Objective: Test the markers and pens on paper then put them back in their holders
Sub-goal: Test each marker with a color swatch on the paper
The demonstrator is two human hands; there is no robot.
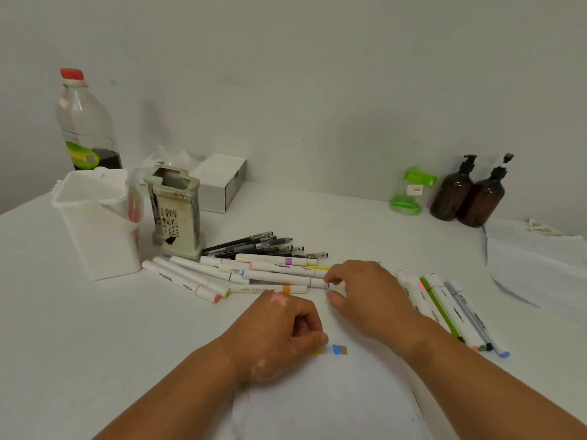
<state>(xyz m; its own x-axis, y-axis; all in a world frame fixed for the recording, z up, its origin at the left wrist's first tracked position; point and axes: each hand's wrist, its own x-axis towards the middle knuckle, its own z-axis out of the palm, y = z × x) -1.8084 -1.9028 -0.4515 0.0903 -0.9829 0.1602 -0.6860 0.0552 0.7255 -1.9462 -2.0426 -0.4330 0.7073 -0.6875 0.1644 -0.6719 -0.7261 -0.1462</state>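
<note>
You work under soft, even, rather dim light; the wall (317, 74) and tabletop (79, 328) read as a flat greenish grey; shadows are faint, one smudged on the wall beside the clear bottle (84, 122), thin ones under your left hand (279, 335) and right hand (368, 296); the brown pump bottles (454, 192) carry only a pale sheen; the wide lens bows the tabletop's edges; the frame is slightly soft, lettering on the markers (270, 274) barely legible.

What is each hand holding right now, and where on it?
Right hand pinches the blue-banded white marker at its right end. Left hand is curled; contents hidden.
</note>
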